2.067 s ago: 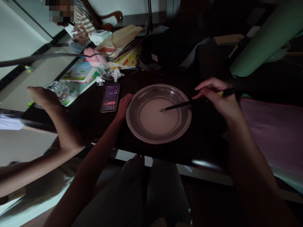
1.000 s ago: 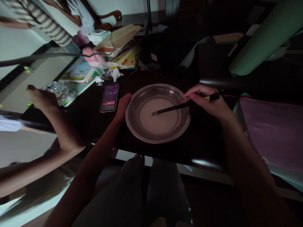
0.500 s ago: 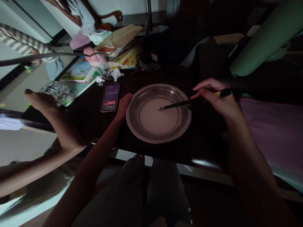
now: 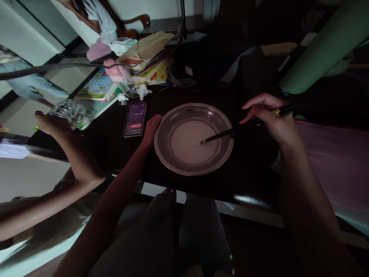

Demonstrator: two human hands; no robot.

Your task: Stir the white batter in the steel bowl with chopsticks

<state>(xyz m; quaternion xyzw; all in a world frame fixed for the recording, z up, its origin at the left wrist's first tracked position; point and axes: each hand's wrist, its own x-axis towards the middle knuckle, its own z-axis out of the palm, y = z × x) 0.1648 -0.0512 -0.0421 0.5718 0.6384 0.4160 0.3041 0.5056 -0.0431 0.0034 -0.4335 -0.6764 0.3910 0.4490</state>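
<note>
A round metal plate (image 4: pixel 161 152) holding a pale milky liquid (image 4: pixel 187 148) sits on a dark table (image 4: pixel 253 173) in front of me. My right hand (image 4: pixel 271 117) is closed on dark chopsticks (image 4: pixel 219 135) with a yellow band near the top; their tips dip into the liquid right of the plate's middle. My left hand (image 4: pixel 151 129) lies against the plate's left rim, fingers together and curled on its edge.
A lit phone (image 4: pixel 135 119) lies left of the plate. Another person's hand (image 4: pixel 57 129) rests by a cut-glass dish (image 4: pixel 67 111) at the table's left end. Books and papers (image 4: pixel 98 90) pile up behind. A green roll (image 4: pixel 323 50) leans at the right, above a purple cloth (image 4: pixel 337 161).
My right hand swung left and back to the right, moving the chopstick tips through the liquid; they now sit lower and further right. My left hand stayed on the rim.
</note>
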